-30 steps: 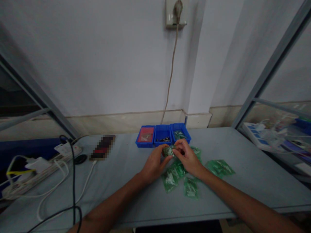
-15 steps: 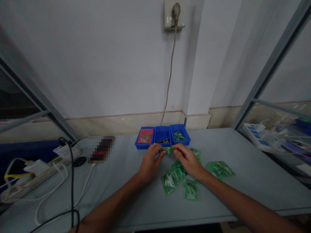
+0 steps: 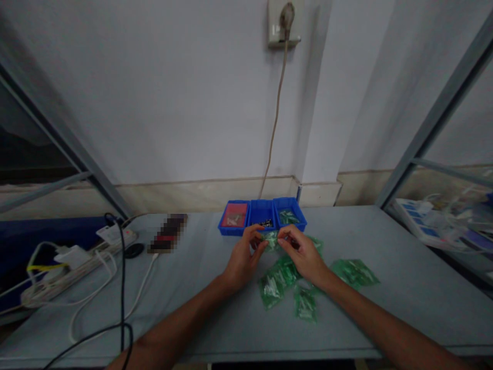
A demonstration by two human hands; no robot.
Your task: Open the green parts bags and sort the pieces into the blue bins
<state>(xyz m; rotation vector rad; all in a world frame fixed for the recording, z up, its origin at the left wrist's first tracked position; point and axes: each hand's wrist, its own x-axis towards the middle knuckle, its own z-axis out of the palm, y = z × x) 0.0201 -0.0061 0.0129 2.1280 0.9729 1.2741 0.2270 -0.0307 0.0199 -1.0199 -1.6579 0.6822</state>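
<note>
Between my two hands is a small green plastic bag (image 3: 271,239) with small parts in it, held up just in front of the blue bins. My left hand (image 3: 245,253) has its fingers and thumb curled at the bag's left edge. At its right edge, my right hand (image 3: 303,254) pinches the plastic between thumb and fingers. Below the hands lie more green bags (image 3: 274,285) of small pale parts, partly overlapping, and a single bag (image 3: 305,304) nearer the table's front. Another green pile (image 3: 354,273) rests to the right of my right forearm.
Three joined blue bins stand behind the hands: a left bin (image 3: 221,226) with a red bag, a middle bin (image 3: 262,208) with small dark and shiny parts, a right bin (image 3: 303,223) with green pieces. Power strips, cables and a pixelated object (image 3: 168,234) lie left.
The green bag between my hands now shows spread wider, and my left fingers have opened a little from the thumb. The whole view has shifted slightly.
</note>
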